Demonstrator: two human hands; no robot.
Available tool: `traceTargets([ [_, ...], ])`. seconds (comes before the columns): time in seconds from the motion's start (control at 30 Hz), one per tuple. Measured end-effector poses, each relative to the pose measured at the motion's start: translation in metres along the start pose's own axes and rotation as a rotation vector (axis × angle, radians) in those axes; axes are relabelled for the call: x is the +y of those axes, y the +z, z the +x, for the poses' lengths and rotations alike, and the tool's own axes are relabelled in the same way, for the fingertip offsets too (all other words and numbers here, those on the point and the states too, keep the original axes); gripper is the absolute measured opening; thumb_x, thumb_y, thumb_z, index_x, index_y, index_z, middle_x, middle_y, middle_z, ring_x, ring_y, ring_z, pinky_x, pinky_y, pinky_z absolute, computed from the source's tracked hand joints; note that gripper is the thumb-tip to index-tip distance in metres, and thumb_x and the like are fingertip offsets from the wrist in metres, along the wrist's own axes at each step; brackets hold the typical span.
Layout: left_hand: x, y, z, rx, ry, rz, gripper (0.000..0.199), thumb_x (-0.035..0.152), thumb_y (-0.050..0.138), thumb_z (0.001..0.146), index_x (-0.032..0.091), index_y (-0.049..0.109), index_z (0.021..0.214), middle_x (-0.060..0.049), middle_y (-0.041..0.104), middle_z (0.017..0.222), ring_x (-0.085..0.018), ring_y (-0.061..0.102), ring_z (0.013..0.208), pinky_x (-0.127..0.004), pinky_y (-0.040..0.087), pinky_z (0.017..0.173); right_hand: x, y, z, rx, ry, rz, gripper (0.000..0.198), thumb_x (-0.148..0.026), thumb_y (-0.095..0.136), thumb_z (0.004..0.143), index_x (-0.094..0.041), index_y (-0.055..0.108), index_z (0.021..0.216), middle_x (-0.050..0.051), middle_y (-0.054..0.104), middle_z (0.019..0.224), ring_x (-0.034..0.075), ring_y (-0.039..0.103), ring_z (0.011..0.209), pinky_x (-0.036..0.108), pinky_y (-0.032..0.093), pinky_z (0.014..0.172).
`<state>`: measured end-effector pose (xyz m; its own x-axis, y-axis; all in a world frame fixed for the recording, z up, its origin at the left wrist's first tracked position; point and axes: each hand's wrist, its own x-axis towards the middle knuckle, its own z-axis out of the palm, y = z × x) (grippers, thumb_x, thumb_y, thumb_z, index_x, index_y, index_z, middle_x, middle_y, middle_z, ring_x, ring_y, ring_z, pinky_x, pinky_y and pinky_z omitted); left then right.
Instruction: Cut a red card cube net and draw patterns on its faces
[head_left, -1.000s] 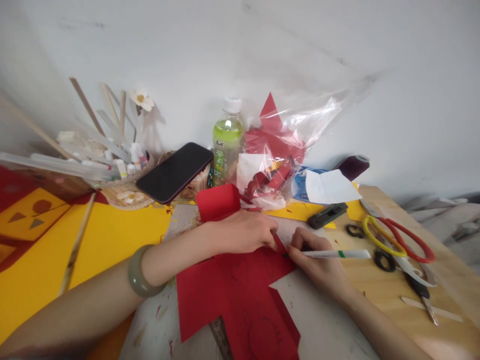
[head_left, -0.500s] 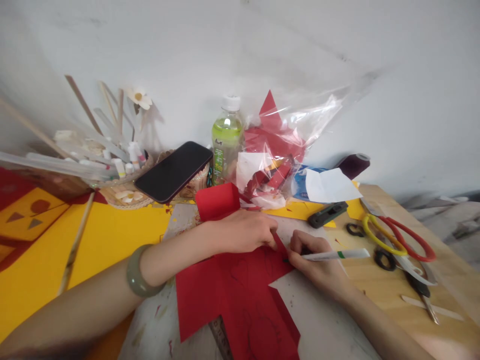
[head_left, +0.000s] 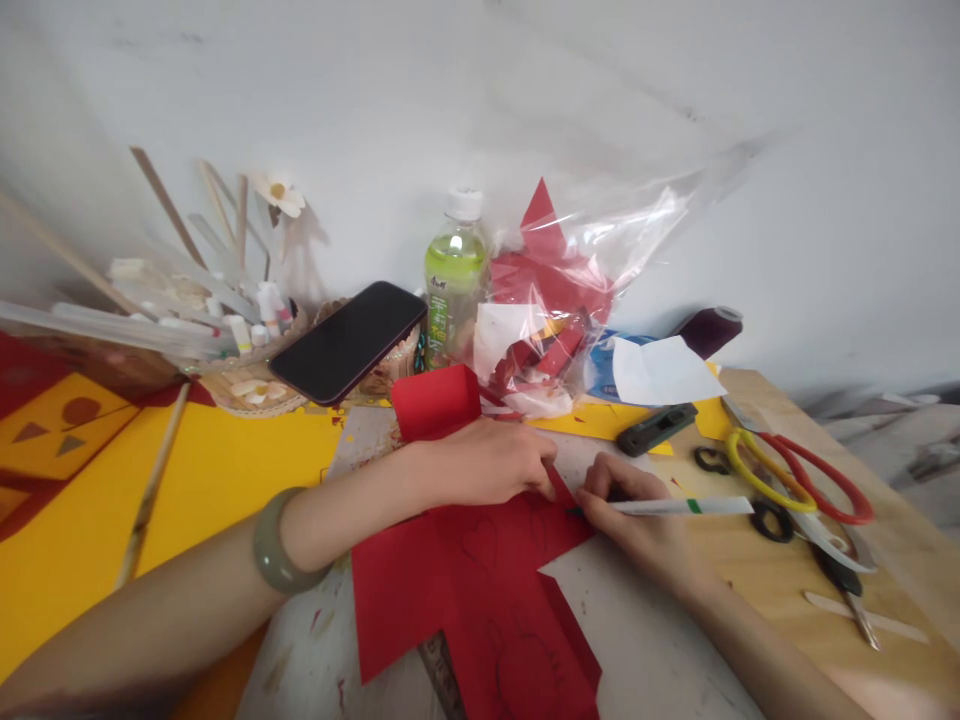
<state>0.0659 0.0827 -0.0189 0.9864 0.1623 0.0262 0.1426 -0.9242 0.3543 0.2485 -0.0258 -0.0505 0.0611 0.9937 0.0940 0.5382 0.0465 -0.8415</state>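
Observation:
A cut and folded red paper [head_left: 405, 590] with pencil-like drawings, among them a heart and a round figure, lies spread before me. My left hand [head_left: 495, 462], a green bangle on its wrist, reaches across its upper part. Its fingers are bent down and closed at a narrow red strip; the fingertips are partly hidden. In my right hand [head_left: 626, 505] is a white marker [head_left: 712, 506] with a green band, pinched between thumb and fingers. The marker's green tip meets the paper's right edge, close to the left fingertips.
Scissors [head_left: 817, 478] and a black box cutter [head_left: 656, 430] lie at right. Behind stand a drink bottle [head_left: 454, 265] and a plastic bag [head_left: 637, 240] with red scraps. A phone [head_left: 349, 342] leans on a basket [head_left: 259, 395] at left. Yellow paper [head_left: 217, 470] covers the table there.
The marker's rear end has swung slightly outward to the right, and my right hand has shifted a little. My left hand stays in place on the red paper.

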Motion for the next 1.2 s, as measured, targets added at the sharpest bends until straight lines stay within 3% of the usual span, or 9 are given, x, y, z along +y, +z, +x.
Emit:
traceTargets([
  [0.43, -0.003, 0.001, 0.0, 0.018, 0.015, -0.017, 0.031, 0.01, 0.052, 0.09, 0.028, 0.074, 0.1, 0.0, 0.067, 0.097, -0.017, 0.06, 0.09, -0.026, 0.036, 0.058, -0.013, 0.002, 0.002, -0.032, -0.001, -0.032, 0.023, -0.025, 0.055, 0.073, -0.023, 0.04, 0.055, -0.005, 0.043, 0.051, 0.01, 0.034, 0.048, 0.023, 0.026, 0.044],
  [1.2, 0.0, -0.002, -0.001, -0.009, -0.01, -0.014, 0.026, 0.016, 0.052, 0.093, 0.026, 0.075, 0.101, 0.001, 0.067, 0.095, -0.017, 0.061, 0.089, -0.028, 0.033, 0.055, -0.008, 0.0, -0.004, -0.028, -0.016, -0.058, 0.023, -0.022, 0.051, 0.074, -0.024, 0.037, 0.057, -0.006, 0.04, 0.052, 0.011, 0.033, 0.049, 0.024, 0.026, 0.044],
])
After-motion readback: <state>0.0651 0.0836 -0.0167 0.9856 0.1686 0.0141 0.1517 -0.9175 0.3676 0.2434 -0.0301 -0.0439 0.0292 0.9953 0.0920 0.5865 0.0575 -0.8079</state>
